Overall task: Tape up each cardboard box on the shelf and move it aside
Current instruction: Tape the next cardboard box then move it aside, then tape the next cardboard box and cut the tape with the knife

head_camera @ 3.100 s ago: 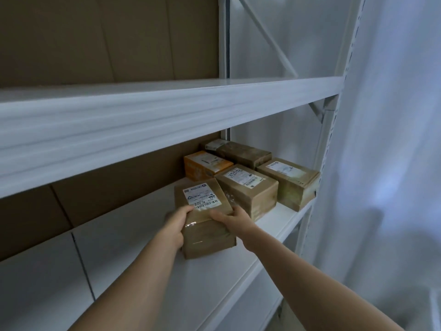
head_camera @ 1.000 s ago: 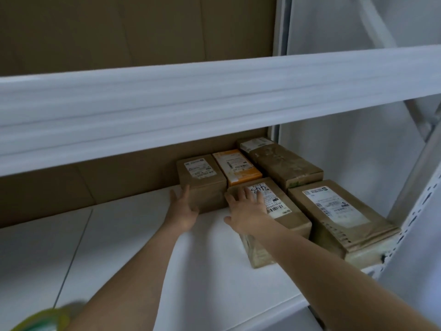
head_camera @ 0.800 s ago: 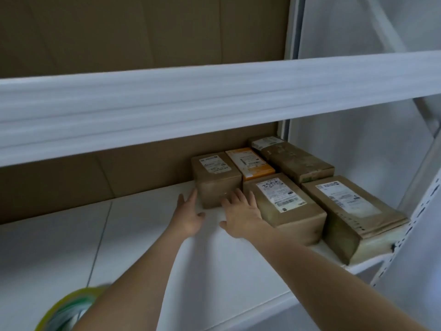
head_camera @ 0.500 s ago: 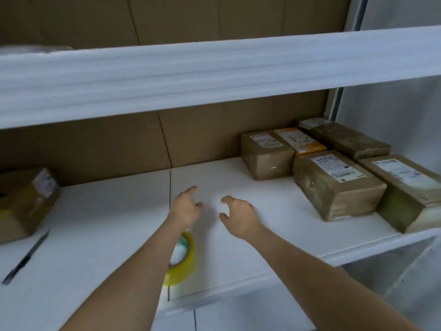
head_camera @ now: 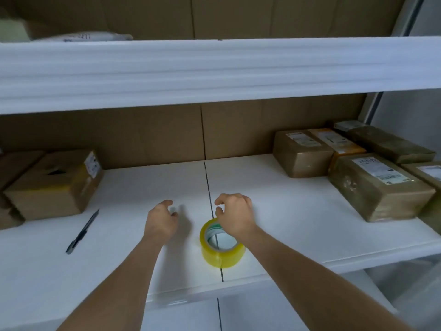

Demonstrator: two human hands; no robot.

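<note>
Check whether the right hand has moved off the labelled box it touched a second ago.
Yes: the right hand has drawn back left, now over the tape roll.

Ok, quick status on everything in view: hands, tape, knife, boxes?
Left hand: empty, fingers loosely curled.
Right hand: empty, over the tape.
Yellow tape roll: lying flat on the shelf.
Utility knife: lying flat, untouched.
Left box: top torn, unsealed.
Right boxes: closed, grouped together.
</note>
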